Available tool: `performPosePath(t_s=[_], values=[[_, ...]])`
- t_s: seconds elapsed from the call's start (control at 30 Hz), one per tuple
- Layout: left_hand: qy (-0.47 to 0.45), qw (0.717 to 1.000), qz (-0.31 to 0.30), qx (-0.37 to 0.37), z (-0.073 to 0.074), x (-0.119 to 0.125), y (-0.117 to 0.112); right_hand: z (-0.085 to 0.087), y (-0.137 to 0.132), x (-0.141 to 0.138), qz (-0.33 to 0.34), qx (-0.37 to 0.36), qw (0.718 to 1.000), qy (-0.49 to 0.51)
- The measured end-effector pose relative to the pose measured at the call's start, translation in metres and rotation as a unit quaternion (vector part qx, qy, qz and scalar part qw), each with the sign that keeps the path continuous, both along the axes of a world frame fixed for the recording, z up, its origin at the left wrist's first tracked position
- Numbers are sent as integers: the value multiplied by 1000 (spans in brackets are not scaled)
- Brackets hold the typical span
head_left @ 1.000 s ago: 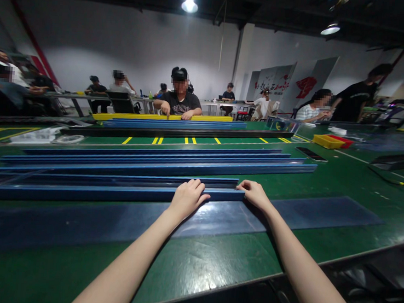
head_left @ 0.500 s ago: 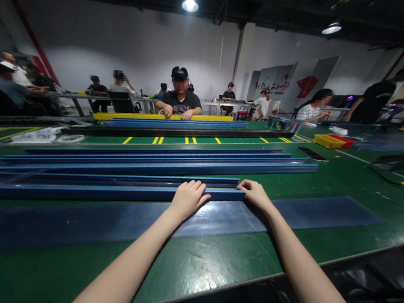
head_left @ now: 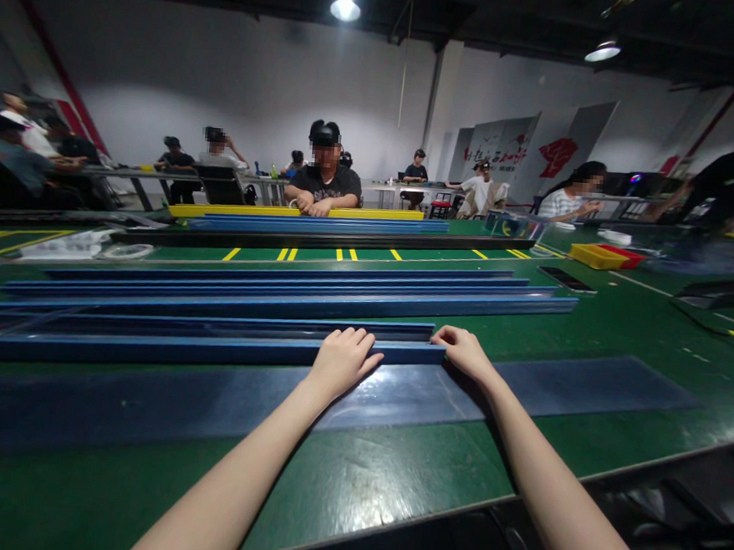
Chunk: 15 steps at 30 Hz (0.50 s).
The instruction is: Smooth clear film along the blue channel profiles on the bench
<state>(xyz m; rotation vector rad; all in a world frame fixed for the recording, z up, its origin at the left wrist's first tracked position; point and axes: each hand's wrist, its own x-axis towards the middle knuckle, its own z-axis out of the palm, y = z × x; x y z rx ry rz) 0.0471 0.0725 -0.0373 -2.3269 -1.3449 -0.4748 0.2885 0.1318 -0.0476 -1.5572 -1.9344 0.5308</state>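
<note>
My left hand (head_left: 341, 359) lies palm down on the near blue channel (head_left: 179, 347), its fingers curled over the top edge near the channel's right end. My right hand (head_left: 462, 352) rests at that right end, fingers bent against the tip. The channel lies lengthwise along a dark blue mat (head_left: 561, 381) on the green table (head_left: 359, 467). What lies under either palm is hidden.
Several more long blue channels (head_left: 290, 291) lie parallel behind. A person across the table (head_left: 324, 184) handles a yellow strip (head_left: 296, 213). Yellow and red trays (head_left: 602, 256) and a dark flat device (head_left: 564, 279) sit far right. Other people work at tables behind.
My hands and the channel have stayed put. The person across drew their hands together, and a person in black at the far right moved toward the right edge.
</note>
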Motion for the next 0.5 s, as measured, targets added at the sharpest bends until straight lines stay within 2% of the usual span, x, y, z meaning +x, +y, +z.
performPosePath(t_s=[0.5], values=[[1, 1000, 2, -2, -2, 0, 0, 0, 0, 0, -4, -5, 1000, -6]])
